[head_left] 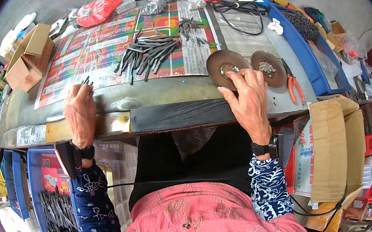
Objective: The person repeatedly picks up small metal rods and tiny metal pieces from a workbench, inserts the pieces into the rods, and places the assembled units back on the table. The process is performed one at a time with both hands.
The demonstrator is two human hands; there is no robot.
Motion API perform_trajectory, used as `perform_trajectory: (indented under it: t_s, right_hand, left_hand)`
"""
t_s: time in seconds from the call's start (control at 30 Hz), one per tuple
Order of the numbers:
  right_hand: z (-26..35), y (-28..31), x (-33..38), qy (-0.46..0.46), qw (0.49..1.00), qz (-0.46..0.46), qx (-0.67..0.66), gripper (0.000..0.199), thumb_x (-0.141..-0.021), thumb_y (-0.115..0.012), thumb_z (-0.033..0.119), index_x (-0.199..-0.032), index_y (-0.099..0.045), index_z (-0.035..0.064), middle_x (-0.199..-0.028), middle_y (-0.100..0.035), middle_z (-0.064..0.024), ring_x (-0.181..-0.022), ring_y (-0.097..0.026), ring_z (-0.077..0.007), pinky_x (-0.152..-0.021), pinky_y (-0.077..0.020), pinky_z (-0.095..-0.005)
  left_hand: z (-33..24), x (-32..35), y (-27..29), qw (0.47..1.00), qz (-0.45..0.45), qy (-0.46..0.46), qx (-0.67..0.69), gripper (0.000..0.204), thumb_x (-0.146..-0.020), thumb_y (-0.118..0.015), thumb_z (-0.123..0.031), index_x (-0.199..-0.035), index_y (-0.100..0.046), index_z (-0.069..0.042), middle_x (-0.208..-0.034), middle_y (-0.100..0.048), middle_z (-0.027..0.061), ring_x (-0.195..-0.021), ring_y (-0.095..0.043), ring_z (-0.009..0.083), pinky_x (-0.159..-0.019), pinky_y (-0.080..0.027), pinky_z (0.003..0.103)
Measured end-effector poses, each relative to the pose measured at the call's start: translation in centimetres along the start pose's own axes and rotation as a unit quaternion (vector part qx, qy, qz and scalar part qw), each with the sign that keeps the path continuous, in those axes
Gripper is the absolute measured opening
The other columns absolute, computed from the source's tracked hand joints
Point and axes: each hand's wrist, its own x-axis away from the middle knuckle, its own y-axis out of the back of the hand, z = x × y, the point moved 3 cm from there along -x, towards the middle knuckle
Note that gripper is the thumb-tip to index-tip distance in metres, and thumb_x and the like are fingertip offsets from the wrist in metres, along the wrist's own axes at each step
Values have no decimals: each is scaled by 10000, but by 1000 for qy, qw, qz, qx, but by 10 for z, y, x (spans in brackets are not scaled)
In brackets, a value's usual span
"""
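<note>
The right hand (248,94) rests at the near rim of a round, rusty-brown metal dish (228,67) that sits on the grey metal worktop (155,94). Its fingertips reach into the dish toward a few small shiny metal pieces (228,69) lying at the centre. The fingers are drawn together in a pinch over those pieces; whether they already grip one I cannot tell, since the fingertips hide the contact. The pieces lie straight ahead of this hand, just beyond the knuckles, and it is by far the nearer hand.

Just right of that dish, almost touching it, stands a second round brown dish (268,67) holding a small heap of pale grey bits (264,67). Further right of the dish lie red-handled pliers (293,87), their long axis running toward and away from the person.

Well to the left of the dish, the left hand (80,113) lies knuckles up on the worktop, closed on a small bundle of thin dark metal pins (86,81) whose tips poke out beyond the fingers, pointing away from the person. Left of the dish and farther back, a loose pile of long dark metal strips (147,54) rests on a colourful printed sheet (92,48)
</note>
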Motion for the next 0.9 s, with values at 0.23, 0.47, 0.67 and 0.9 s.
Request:
perform_trajectory:
  t_s: [0.23, 0.47, 0.67, 0.9]
  right_hand:
    - [3, -2, -5, -4, 1000, 25, -1, 328, -786, -726, 267, -1023, -681, 44, -964, -569, -104, -968, -492, -311, -807, -394, -456]
    - [3, 3, -3, -22, 999, 26, -40, 243, -763, -733, 167, -966, -689, 40, -942, -582, -97, -965, -501, -298, -826, -397, -433]
    - [1, 6, 3, -31, 995, -3, -94, 152, -730, -729, 73, -867, -670, 47, -901, -589, -82, -931, -514, -290, -815, -407, -416]
    - [-3, 5, 6, -52, 980, -39, -187, 82, -758, -676, 23, -810, -614, 14, -844, -582, -83, -861, -516, -259, -767, -419, -359]
  left_hand:
    - [-51, -4, 1, 988, 19, -49, 147, 95, -795, -657, 24, -883, -640, -7, -831, -623, 121, -695, -616, 273, -616, -487, 336]
    - [-73, -23, -16, 981, 49, -69, 172, 61, -794, -643, -81, -846, -612, -81, -743, -560, 123, -737, -563, 354, -645, -434, 434]
    - [-92, -43, -27, 981, 78, -112, 140, 38, -821, -620, -98, -838, -626, -64, -744, -585, 116, -723, -595, 332, -628, -459, 413]
    - [-115, -73, -47, 974, 138, -145, 106, 57, -825, -603, -107, -825, -607, -51, -769, -596, 136, -735, -602, 358, -640, -465, 438]
